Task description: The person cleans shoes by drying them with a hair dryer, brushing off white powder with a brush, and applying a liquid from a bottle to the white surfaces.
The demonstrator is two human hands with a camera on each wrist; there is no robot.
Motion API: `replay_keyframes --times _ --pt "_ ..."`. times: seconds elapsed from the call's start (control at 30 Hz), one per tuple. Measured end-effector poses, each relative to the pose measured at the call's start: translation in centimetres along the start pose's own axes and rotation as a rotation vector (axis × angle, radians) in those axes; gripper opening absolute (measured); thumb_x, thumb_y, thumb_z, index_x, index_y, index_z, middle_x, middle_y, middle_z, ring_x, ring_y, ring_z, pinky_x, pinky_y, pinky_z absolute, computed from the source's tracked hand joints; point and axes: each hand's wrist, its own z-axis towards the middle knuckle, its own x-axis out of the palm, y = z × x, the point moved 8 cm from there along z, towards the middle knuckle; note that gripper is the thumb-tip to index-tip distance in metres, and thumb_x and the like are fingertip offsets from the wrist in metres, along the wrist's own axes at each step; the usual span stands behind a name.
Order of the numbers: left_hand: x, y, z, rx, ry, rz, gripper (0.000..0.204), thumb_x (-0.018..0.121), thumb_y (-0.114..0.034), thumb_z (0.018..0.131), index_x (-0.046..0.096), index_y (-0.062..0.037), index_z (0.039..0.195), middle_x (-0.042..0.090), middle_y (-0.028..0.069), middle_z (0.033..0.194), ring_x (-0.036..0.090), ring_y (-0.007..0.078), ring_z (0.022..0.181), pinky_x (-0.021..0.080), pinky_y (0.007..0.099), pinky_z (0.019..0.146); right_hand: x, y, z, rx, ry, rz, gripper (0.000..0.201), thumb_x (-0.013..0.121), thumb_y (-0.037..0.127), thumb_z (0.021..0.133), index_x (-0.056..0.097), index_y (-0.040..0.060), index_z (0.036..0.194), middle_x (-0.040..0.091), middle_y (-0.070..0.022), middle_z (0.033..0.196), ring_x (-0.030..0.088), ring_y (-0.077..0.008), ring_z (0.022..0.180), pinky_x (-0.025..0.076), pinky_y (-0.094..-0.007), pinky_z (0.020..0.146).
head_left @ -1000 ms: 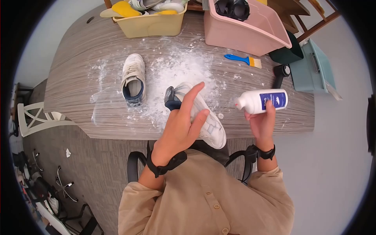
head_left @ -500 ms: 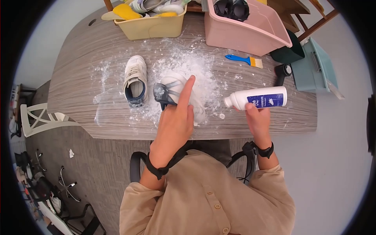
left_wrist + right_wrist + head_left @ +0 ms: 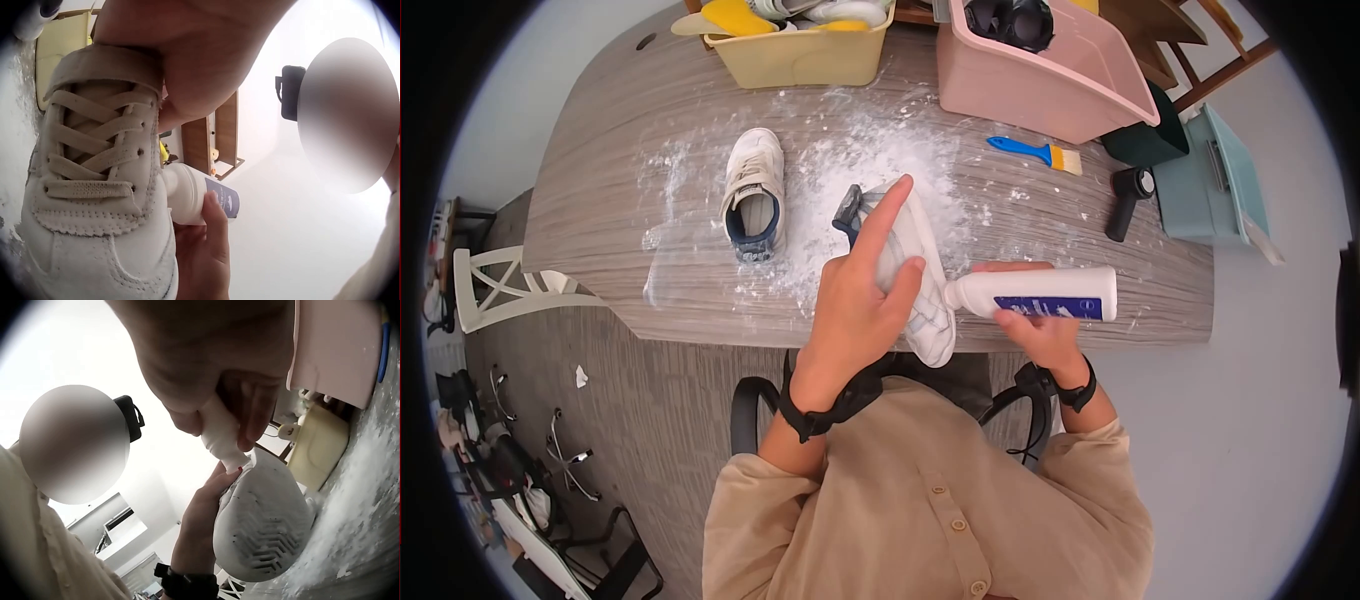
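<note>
A white shoe (image 3: 923, 250) is held on its side above the table edge by the left hand (image 3: 855, 310), whose index finger extends along it. Laces face the left wrist view on the shoe (image 3: 100, 156); the right wrist view shows its patterned sole (image 3: 265, 519). The right hand (image 3: 1045, 335) grips a white bottle (image 3: 1040, 292) with a blue label, tilted nearly flat. At the shoe's sole edge sits the bottle's tip (image 3: 236, 467). The other white shoe (image 3: 754, 195) stands upright on the table, left of the hands.
White powder (image 3: 880, 150) covers the middle of the table (image 3: 600, 180). A blue-handled brush (image 3: 1035, 152) and a black tool (image 3: 1128, 205) lie at the right. Behind are a yellow bin (image 3: 800, 62) of shoes and a pink bin (image 3: 1040, 85); a teal bin (image 3: 1200, 190) stands far right.
The right hand has brought the bottle left and down, up to the shoe. The left hand has turned the shoe, swinging its toe down toward the table's front edge since half a second ago.
</note>
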Motion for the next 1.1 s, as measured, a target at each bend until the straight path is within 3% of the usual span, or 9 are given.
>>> replay_keyframes --times 0.1,0.23,0.33,0.43,0.97,1.1 --pt "0.1 -0.2 0.0 -0.031 0.046 -0.015 0.062 0.055 -0.003 0.082 0.035 -0.0114 0.140 0.064 0.0219 0.099 0.064 0.0368 0.072 0.048 0.0343 0.063 0.4 -0.5 -0.4 -0.014 0.048 0.009 0.035 0.070 0.004 0.076 0.060 -0.0022 0.109 0.064 -0.0139 0.108 0.061 -0.0191 0.096 0.049 -0.0308 0.084" --pt "0.5 -0.5 -0.3 0.005 0.066 -0.087 0.062 0.053 -0.002 0.083 0.032 -0.0092 0.141 0.061 0.0233 0.107 0.063 0.0381 0.075 0.049 0.0353 0.066 0.6 0.2 -0.6 -0.009 0.116 -0.120 0.040 0.070 0.010 0.073 0.059 -0.0033 0.109 0.063 -0.0198 0.111 0.061 -0.0281 0.103 0.047 -0.0370 0.090" --pt "0.5 -0.4 -0.4 0.086 0.017 -0.053 0.063 0.051 -0.002 0.083 0.029 -0.0079 0.142 0.059 0.0238 0.114 0.063 0.0392 0.077 0.049 0.0362 0.068 0.7 0.8 -0.8 -0.055 0.117 -0.187 0.040 0.071 0.007 0.071 0.060 -0.0030 0.108 0.063 -0.0194 0.111 0.062 -0.0281 0.103 0.048 -0.0369 0.090" --pt "0.6 -0.2 -0.5 -0.024 0.090 -0.117 0.065 0.051 -0.002 0.083 0.026 -0.0078 0.143 0.056 0.0243 0.119 0.063 0.0409 0.083 0.049 0.0368 0.071 0.8 1.0 -1.0 -0.063 0.100 -0.181 0.040 0.071 0.006 0.071 0.060 -0.0028 0.108 0.063 -0.0197 0.110 0.062 -0.0286 0.104 0.048 -0.0369 0.090" --pt "0.7 -0.4 -0.8 0.038 0.103 -0.151 0.063 0.050 -0.001 0.084 0.027 -0.0061 0.142 0.048 0.0268 0.129 0.056 0.0438 0.104 0.047 0.0368 0.084 1.1 1.4 -1.4 -0.100 0.056 -0.257 0.040 0.071 0.006 0.073 0.058 -0.0022 0.110 0.063 -0.0219 0.111 0.062 -0.0294 0.103 0.050 -0.0367 0.087" --pt "0.7 -0.4 -0.8 0.031 0.114 -0.163 0.063 0.050 -0.001 0.084 0.026 -0.0061 0.143 0.048 0.0268 0.129 0.056 0.0443 0.105 0.046 0.0369 0.085 1.1 1.5 -1.3 -0.104 0.025 -0.231 0.040 0.074 0.009 0.073 0.061 0.0019 0.110 0.064 -0.0151 0.110 0.064 -0.0281 0.101 0.051 -0.0340 0.084"
